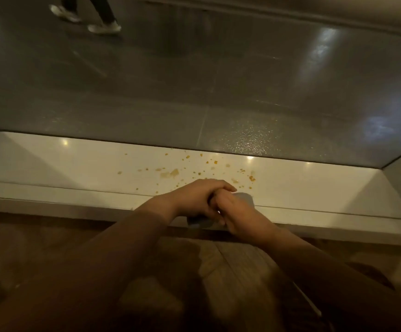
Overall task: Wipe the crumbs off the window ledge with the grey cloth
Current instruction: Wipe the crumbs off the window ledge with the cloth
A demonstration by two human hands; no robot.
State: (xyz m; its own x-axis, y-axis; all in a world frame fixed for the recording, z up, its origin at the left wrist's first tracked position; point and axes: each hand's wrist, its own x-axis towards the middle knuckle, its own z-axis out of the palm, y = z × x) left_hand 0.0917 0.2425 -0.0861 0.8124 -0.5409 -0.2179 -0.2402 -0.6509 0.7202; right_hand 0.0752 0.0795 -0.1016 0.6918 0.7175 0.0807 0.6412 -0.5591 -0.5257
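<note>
Grey soft cloth (245,197) bunched between left hand (196,196) and right hand (236,213), both clamped together on it, orange-yellow flaky crumbs (170,173) scattered on glossy white window ledge (75,168)

We see the window ledge (75,168) running left to right, with the window pane (194,92) standing along its back edge. The crumbs (194,168) lie scattered on the ledge from its middle toward the right, between back and front edge. At the front edge, just before the crumbs, our left hand (194,200) overlaps our right hand (237,214), with the cloth (245,200) bunched between them. The floor (218,271) lies below the ledge.
</note>
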